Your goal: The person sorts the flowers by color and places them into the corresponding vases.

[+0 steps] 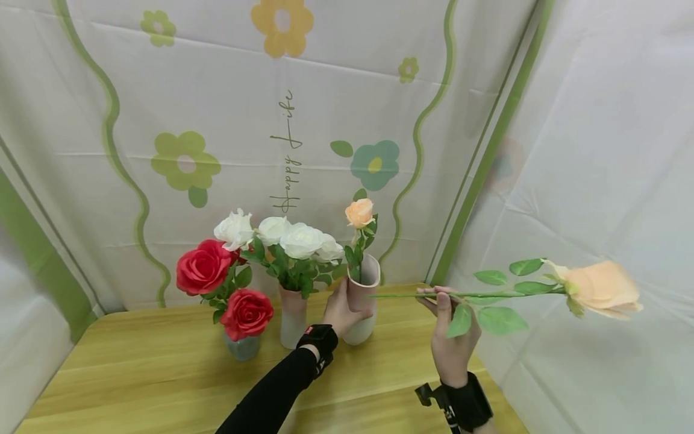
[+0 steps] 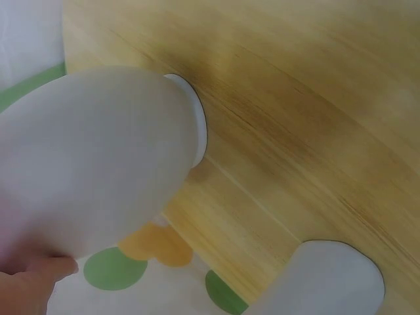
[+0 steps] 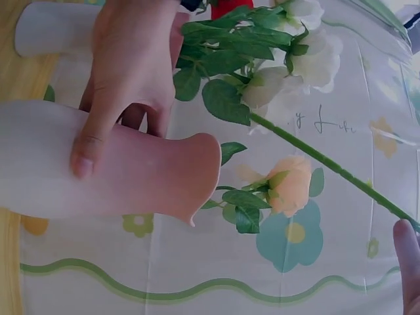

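My left hand point(image 1: 341, 310) grips a pink-and-white vase point(image 1: 360, 331) around its upper body. A short peach rose point(image 1: 359, 213) stands in that vase, leaning on its rim. In my right hand point(image 1: 455, 346), a long-stemmed peach rose point(image 1: 602, 289) is pinched by the stem; it lies level, bloom to the right, bare stem end overlapping the vase in the head view. The right wrist view shows the vase's wavy rim, my left thumb across its side, and the green stem point(image 3: 321, 157) near my right fingertip point(image 3: 408, 252). The left wrist view has the vase point(image 2: 111, 144) tilted across it.
Left of the gripped vase, another pink-and-white vase point(image 1: 293, 319) holds several white roses point(image 1: 301, 240). Farther left, a grey-blue vase point(image 1: 242, 348) holds red roses point(image 1: 203, 267). All stand on the wooden table point(image 1: 135, 367), backed by a flower-printed cloth point(image 1: 228, 102).
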`<move>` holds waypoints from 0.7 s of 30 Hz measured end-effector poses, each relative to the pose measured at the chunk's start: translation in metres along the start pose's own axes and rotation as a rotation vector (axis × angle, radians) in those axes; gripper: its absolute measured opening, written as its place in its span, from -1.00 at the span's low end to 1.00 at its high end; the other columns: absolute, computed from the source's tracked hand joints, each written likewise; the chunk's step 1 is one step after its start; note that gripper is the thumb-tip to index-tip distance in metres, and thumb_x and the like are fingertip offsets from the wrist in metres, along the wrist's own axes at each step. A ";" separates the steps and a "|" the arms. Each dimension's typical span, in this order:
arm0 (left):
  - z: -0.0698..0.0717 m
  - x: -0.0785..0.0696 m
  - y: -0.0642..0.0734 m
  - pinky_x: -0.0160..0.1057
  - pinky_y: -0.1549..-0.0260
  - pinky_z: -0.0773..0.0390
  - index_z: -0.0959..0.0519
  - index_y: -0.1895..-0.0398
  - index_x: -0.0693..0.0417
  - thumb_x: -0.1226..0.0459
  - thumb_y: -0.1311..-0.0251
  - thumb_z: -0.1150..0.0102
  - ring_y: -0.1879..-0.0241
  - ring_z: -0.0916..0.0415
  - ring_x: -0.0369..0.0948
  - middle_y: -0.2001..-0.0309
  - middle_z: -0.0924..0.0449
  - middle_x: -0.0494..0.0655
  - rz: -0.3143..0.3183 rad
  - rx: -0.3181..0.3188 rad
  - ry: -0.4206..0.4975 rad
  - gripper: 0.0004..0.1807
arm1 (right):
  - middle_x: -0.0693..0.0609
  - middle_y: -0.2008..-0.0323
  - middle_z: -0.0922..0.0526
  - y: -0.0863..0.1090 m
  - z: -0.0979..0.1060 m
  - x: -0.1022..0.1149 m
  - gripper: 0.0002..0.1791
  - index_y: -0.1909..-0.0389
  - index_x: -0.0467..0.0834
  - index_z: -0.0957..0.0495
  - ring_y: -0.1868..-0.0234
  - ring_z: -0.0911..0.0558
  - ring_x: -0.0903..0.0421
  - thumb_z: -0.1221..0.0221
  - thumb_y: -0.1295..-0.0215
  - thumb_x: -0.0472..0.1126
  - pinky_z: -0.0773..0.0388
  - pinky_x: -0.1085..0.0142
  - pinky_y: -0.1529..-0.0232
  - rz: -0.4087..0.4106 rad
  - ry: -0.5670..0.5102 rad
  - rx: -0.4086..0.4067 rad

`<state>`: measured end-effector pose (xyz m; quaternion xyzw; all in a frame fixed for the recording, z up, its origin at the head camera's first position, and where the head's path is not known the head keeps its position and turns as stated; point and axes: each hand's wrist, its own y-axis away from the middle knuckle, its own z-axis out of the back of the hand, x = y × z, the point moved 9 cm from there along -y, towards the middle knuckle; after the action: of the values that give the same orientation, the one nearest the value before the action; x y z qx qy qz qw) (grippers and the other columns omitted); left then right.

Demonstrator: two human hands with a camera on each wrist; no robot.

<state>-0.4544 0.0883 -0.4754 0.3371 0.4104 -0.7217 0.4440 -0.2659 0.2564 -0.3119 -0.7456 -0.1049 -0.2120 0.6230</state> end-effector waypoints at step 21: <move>-0.002 0.006 -0.002 0.13 -0.23 -0.38 0.11 -0.57 0.11 0.07 -0.01 -0.53 -0.33 -0.25 0.13 -0.41 -0.19 0.23 -0.017 -0.009 0.007 0.21 | -0.58 0.19 -0.49 -0.008 -0.024 -0.030 -0.75 0.10 -0.69 -0.41 0.08 -0.59 -0.27 0.19 -0.32 -0.77 -0.57 -0.06 0.00 -0.068 -0.003 0.126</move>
<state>-0.4587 0.0884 -0.4806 0.3341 0.4181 -0.7224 0.4379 -0.3004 0.2382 -0.3146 -0.7013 -0.1444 -0.2249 0.6609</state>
